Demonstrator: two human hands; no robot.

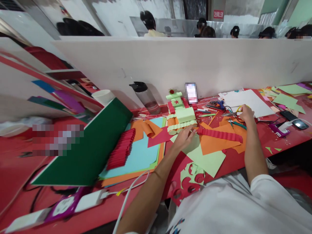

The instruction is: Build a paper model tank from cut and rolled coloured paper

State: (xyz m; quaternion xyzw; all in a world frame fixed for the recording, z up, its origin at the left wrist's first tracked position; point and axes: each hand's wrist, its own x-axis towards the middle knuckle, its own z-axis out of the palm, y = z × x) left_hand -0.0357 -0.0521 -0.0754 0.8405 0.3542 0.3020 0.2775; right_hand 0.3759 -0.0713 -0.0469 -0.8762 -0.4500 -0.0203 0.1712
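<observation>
A light-green paper tank model point(184, 114) with a red star and corrugated tracks stands in the middle of the red table. My left hand point(184, 138) has its fingers curled against the model's near corner, touching the track; the fingertips are partly hidden. A pleated red paper strip point(221, 134) starts beside those fingertips and runs right over orange paper point(212, 145). Farther right, my right hand point(246, 114) is closed around the yellow handle of a pair of scissors point(229, 114), blades pointing left. Teal-handled pliers point(238, 124) lie just below that hand.
At left, a leaning green board point(90, 149) stands near pleated red paper point(122, 149) on coloured sheets. A water bottle point(147, 99) and a lit phone point(191, 93) stand by the white partition point(170, 61). Cut green scraps point(192, 172) lie near me; a purple power strip point(279, 130) is at right.
</observation>
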